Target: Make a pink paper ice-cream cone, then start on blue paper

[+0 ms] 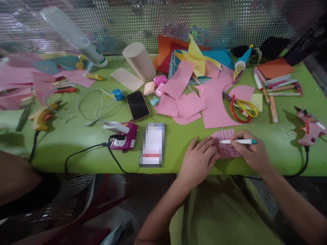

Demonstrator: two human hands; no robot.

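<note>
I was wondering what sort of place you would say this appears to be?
Probably a craft workspace, judging by the cut pink paper, the scissors and the marker in the right hand.

The left hand (200, 156) hides part of the striped pink paper (227, 149), and pixelation blurs the phone screen (152, 144).

Green table (173, 137); clock read from its middle. Between six and seven: bright-screened phone (152, 143). Eight: purple power socket (131, 134). Nine: dark-screened phone (138, 104) close in, yellow glue gun (42, 117) far out. Eleven: pale roll (141, 63), upright. Between two and three: loose markers (279, 82). Three: pink glue gun (314, 132). Four: striped pink paper (227, 149), near front edge.
</note>
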